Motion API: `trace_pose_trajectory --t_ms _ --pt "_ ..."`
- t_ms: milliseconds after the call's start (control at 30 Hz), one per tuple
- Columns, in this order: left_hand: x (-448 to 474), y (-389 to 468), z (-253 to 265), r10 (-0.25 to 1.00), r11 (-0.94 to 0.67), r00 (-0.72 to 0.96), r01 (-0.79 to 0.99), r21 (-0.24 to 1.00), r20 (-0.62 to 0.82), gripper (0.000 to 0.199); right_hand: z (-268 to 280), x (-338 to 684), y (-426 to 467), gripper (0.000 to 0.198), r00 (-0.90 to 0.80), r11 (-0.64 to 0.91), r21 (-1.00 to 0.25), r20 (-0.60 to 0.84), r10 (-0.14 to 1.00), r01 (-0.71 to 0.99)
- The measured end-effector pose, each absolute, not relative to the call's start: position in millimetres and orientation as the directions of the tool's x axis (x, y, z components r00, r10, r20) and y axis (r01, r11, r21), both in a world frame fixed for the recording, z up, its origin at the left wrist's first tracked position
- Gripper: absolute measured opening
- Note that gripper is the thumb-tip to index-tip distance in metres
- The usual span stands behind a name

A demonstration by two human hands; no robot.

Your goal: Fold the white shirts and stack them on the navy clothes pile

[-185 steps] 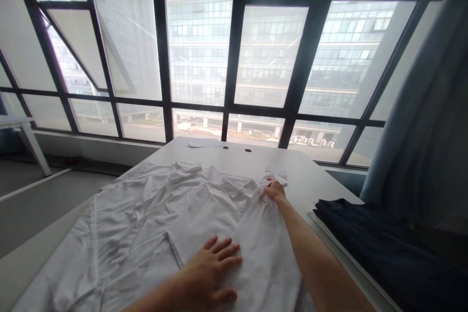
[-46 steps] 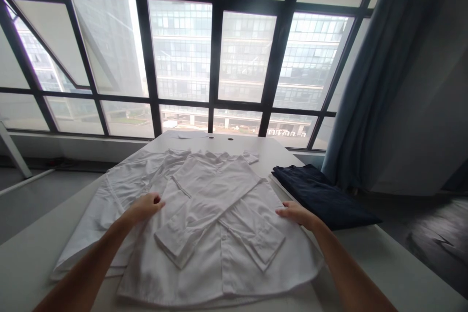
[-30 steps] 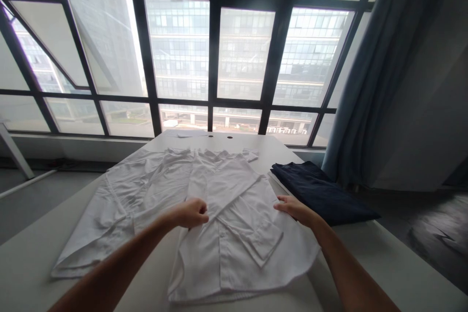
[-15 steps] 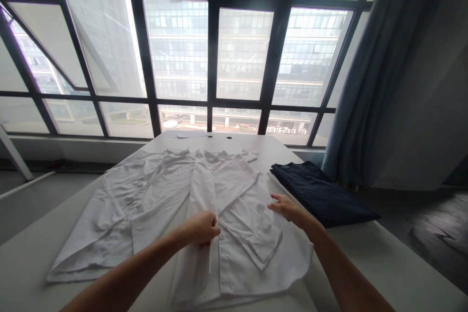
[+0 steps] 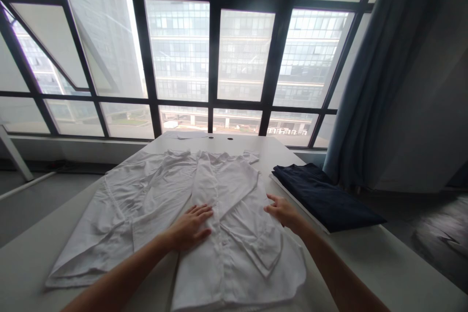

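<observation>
A person's two bare hands rest on a folded white cotton shirt spread across a long white table before a tall black-framed window.

The long white table (image 5: pixel 369 253) runs toward the black-framed window (image 5: pixel 214 58), a blue-grey curtain (image 5: pixel 369 83) hanging at right. A second, rumpled white garment (image 5: pixel 124 204) lies at left; the folded white cotton shirt (image 5: pixel 237 234) sits mid-table, sleeves crossed over its body. A folded dark navy garment (image 5: pixel 325 197) lies just beside its right edge. The left hand (image 5: pixel 190 226) presses flat, fingers spread, on the shirt's left fold; the right hand (image 5: pixel 281 210), loosely open and holding nothing, touches its right edge.
</observation>
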State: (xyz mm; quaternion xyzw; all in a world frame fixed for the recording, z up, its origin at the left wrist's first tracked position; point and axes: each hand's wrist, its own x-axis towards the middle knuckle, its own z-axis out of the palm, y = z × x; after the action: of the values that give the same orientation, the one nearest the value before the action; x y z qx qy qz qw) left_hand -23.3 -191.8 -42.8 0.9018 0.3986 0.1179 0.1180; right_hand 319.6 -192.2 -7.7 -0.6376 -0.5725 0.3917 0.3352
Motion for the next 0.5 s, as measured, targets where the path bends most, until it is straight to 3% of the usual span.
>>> trace_pose_trajectory --t_ms 233,500 --pt "-26 -188 -64 0.789 -0.599 0.613 0.757 0.263 0.034 0.066 -9 246 -191 0.077 -0.099 -0.034 -0.814 -0.111 0.989 0.58" --pt "-28 -187 -67 0.791 -0.6 0.609 0.752 0.274 0.062 0.068 -18 187 -196 0.057 -0.303 0.23 -0.65 -0.001 0.953 0.724"
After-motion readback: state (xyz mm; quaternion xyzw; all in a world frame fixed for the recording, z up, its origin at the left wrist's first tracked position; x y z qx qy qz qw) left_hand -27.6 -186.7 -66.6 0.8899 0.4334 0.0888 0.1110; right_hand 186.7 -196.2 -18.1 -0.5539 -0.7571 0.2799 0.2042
